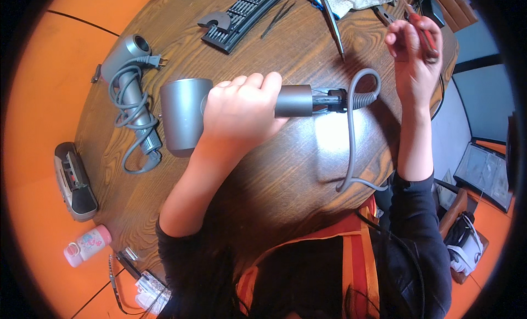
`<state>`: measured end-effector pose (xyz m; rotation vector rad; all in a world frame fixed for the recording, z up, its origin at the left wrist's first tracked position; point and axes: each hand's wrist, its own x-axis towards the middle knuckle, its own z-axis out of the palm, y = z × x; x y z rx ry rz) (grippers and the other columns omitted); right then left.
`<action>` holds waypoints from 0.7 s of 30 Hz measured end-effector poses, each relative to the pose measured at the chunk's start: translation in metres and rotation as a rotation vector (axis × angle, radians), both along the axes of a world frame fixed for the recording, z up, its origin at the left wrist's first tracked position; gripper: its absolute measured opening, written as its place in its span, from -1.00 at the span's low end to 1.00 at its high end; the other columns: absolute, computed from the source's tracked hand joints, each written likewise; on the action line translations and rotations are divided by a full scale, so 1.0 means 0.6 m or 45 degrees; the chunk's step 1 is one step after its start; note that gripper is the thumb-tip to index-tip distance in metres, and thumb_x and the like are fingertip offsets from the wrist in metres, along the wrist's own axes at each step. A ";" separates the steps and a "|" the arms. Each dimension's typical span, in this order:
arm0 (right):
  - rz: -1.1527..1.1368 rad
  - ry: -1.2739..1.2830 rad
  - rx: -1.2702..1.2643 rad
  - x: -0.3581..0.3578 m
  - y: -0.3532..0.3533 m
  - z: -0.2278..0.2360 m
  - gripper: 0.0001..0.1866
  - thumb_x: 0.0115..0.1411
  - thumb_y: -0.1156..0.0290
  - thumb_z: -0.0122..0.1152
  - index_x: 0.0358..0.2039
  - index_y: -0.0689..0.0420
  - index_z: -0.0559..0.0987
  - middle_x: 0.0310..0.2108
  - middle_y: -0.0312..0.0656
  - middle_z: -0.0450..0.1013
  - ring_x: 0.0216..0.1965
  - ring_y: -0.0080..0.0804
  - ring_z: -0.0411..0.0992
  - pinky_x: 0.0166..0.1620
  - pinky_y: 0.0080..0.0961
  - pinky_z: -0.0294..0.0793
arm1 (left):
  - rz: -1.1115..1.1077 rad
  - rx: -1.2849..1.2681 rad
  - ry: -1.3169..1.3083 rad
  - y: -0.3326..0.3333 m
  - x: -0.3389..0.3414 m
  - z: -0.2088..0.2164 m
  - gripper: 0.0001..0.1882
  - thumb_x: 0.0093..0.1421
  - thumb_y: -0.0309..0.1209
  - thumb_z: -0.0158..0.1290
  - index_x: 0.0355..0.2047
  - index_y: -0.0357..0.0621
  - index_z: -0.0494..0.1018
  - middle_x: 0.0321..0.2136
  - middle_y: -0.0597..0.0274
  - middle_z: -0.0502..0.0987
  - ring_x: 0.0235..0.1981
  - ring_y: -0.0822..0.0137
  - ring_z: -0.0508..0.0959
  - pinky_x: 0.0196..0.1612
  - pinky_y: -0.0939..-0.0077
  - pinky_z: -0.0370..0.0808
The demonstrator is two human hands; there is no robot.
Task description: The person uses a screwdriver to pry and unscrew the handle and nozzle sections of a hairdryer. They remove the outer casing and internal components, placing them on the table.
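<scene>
My left hand [241, 107] is wrapped round the handle of a grey hair dryer [186, 118], holding it sideways above the table. Its wide head points left. At the right end of the handle the casing is open, showing dark inner parts [328, 100] and a ribbed cord sleeve. From there the grey cord [351, 138] loops down toward the table edge. Raised at the right, my right hand [414, 61] is closed on a red-handled screwdriver [425, 36]; its thin shaft points up and away. Fingers partly cover the screwdriver.
A second grey hair dryer [118, 58], cord wound round it, lies left on the round wooden table [263, 192]. Farther back are a bit set [241, 22], tweezers [279, 17], a slim pen-like tool [332, 31] and a work glove [354, 1]. A pink bottle [88, 246] stands lower left.
</scene>
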<state>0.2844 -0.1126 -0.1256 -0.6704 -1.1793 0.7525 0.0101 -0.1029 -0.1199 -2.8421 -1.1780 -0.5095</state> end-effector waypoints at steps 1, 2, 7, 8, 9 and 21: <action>-0.105 0.000 0.002 -0.009 -0.014 0.009 -0.80 0.24 0.54 -0.09 -0.12 0.06 0.29 -0.27 0.02 0.40 -0.34 -0.32 0.44 -0.33 -0.56 0.43 | 0.017 0.033 -0.017 0.000 -0.001 -0.001 -0.64 -0.27 -0.20 0.26 -0.57 -0.07 0.34 -0.61 0.21 0.47 -0.55 0.19 0.52 -0.50 0.37 0.44; -0.043 -0.232 0.147 -0.015 -0.025 0.021 -0.80 0.23 0.50 -0.05 -0.12 0.06 0.29 -0.30 0.04 0.41 -0.34 -0.29 0.45 -0.31 -0.52 0.45 | 0.035 0.040 -0.009 0.001 -0.002 -0.002 -0.64 -0.27 -0.19 0.25 -0.57 -0.07 0.34 -0.61 0.21 0.47 -0.55 0.19 0.52 -0.50 0.37 0.44; 0.161 -0.693 0.270 -0.072 -0.099 0.037 -0.61 -0.01 0.41 0.30 -0.23 0.09 0.30 -0.39 -0.02 0.49 -0.36 -0.21 0.50 -0.34 -0.47 0.44 | 0.046 0.082 0.073 0.005 -0.005 -0.010 -0.59 -0.20 -0.06 0.22 -0.55 -0.09 0.36 -0.65 0.26 0.43 -0.58 0.27 0.51 -0.51 0.46 0.43; 0.222 -0.780 0.304 -0.077 -0.105 0.036 -0.61 -0.01 0.32 0.29 -0.23 0.11 0.33 -0.40 -0.03 0.49 -0.37 -0.20 0.51 -0.31 -0.42 0.45 | 0.036 0.087 0.081 0.005 -0.005 -0.012 -0.56 -0.22 -0.03 0.22 -0.55 -0.09 0.36 -0.65 0.26 0.43 -0.58 0.27 0.51 -0.51 0.46 0.42; 0.205 -0.783 0.273 -0.081 -0.110 0.035 -0.60 -0.01 0.23 0.29 -0.24 0.13 0.36 -0.41 -0.04 0.49 -0.37 -0.20 0.51 -0.28 -0.38 0.45 | 0.027 0.076 0.093 0.004 -0.004 -0.015 -0.54 -0.23 0.00 0.22 -0.55 -0.10 0.36 -0.65 0.26 0.43 -0.59 0.27 0.50 -0.51 0.46 0.42; 0.087 -0.447 -0.174 -0.097 -0.031 0.096 -0.13 -0.02 -0.18 0.12 0.05 0.34 0.23 -0.36 0.03 0.44 -0.50 -0.38 0.46 -0.53 -0.65 0.47 | 0.016 0.104 0.128 0.001 -0.002 -0.023 -0.45 -0.32 0.14 0.21 -0.58 -0.07 0.34 -0.69 0.29 0.39 -0.62 0.29 0.47 -0.53 0.50 0.38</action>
